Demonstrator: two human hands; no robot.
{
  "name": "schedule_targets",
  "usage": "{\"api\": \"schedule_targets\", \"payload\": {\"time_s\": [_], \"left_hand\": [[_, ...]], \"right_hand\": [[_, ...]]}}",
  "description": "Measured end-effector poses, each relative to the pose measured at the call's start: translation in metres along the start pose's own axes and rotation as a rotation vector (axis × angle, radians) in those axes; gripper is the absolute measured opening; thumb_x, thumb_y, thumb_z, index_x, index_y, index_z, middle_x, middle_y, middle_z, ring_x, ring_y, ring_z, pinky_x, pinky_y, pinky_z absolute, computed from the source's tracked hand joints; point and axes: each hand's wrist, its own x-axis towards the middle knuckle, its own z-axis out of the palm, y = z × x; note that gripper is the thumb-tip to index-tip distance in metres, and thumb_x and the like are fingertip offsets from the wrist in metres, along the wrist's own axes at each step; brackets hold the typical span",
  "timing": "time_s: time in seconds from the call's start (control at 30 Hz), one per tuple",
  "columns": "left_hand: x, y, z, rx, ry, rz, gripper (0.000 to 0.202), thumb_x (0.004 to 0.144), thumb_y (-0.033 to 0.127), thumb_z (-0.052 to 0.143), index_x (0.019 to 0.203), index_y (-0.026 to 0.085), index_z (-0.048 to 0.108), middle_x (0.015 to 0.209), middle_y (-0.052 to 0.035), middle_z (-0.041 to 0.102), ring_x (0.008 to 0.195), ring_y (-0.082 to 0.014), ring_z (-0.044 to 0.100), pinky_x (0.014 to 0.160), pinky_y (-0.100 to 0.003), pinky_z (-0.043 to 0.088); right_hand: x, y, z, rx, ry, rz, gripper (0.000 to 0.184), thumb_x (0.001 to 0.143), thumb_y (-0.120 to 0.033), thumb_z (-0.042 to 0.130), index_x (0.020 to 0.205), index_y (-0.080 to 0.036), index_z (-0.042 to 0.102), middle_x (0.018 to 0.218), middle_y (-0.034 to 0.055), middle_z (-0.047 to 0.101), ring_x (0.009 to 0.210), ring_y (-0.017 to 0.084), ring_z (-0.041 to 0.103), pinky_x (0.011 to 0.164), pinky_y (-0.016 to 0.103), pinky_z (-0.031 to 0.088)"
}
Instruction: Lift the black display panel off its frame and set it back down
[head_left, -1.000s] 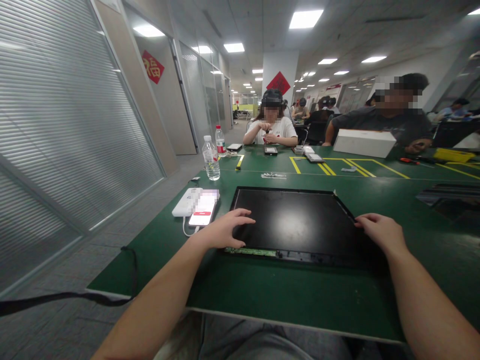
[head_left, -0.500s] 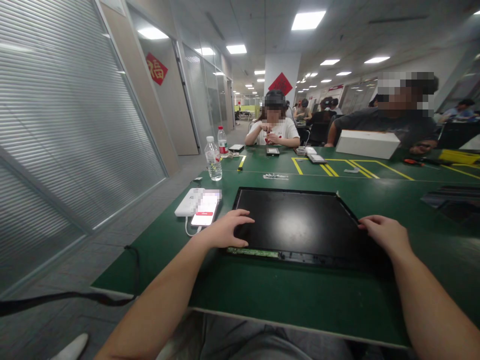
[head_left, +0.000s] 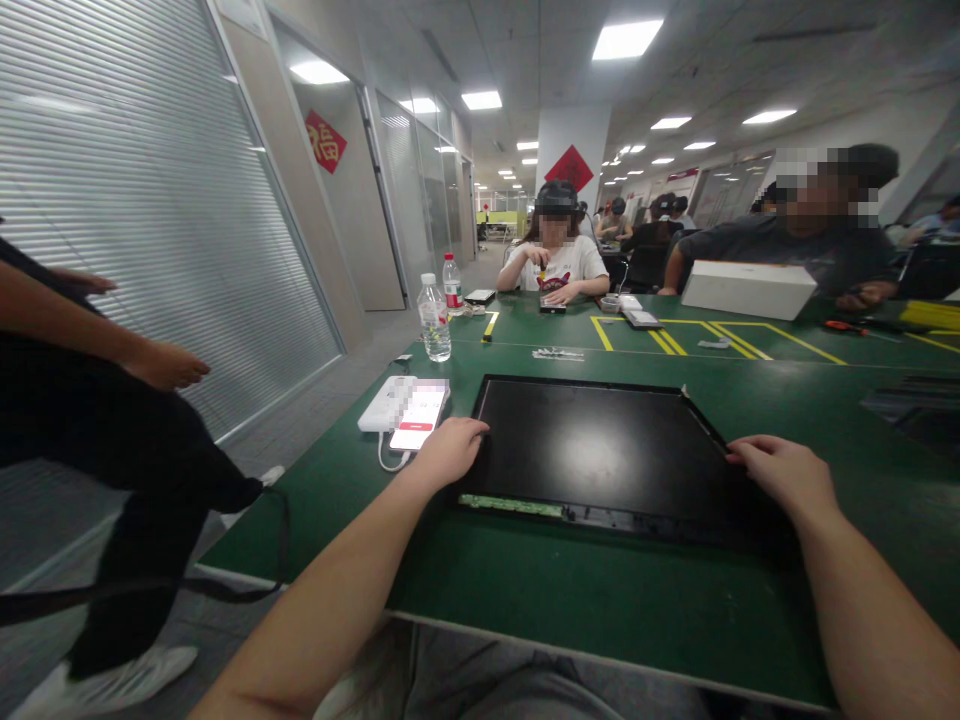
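Observation:
A flat black display panel (head_left: 592,440) lies on the green table in front of me, with a narrow black frame around it. Along its near edge runs a thin green circuit board (head_left: 510,506). My left hand (head_left: 454,450) is closed at the panel's left edge, fingers curled over the frame. At the opposite edge my right hand (head_left: 784,470) pinches the frame between thumb and fingers. The undersides of both grips are hidden.
Left of the panel lie a lit phone (head_left: 418,415) and a white box-shaped device (head_left: 382,403) with a cable. Water bottles (head_left: 433,320) stand behind. Two co-workers sit across the table, one near a white box (head_left: 750,288). A person (head_left: 112,400) walks at the left.
My left hand has gone from spread fingers over the panel's corner to a closed grip on its left edge. A walking person has come into view at the left.

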Motion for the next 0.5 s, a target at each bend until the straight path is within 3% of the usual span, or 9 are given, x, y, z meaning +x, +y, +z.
{"api": "schedule_targets", "payload": {"time_s": [0.23,0.5], "left_hand": [[0.0028,-0.0047,0.0046,-0.020,0.010,0.026,0.057,0.086,-0.006,0.045,0.130,0.014,0.076,0.139,-0.0120,0.073,0.132,-0.0286,0.066,0.117,-0.039,0.047],[0.0037,-0.0055,0.0055,-0.112,0.065,-0.004,0.058,0.079,-0.009,0.044,0.112,0.021,0.081,0.127,-0.0079,0.078,0.124,-0.0265,0.069,0.110,-0.038,0.052]], "right_hand": [[0.0070,0.0072,0.0048,-0.014,0.055,-0.041,0.030,0.074,-0.047,0.056,0.079,-0.027,0.078,0.088,0.0072,0.079,0.083,0.027,0.066,0.070,0.036,0.043],[0.0066,0.0056,0.0041,0.003,0.034,-0.021,0.031,0.074,-0.048,0.055,0.080,-0.027,0.078,0.090,0.0072,0.080,0.088,0.029,0.067,0.073,0.038,0.045]]}}
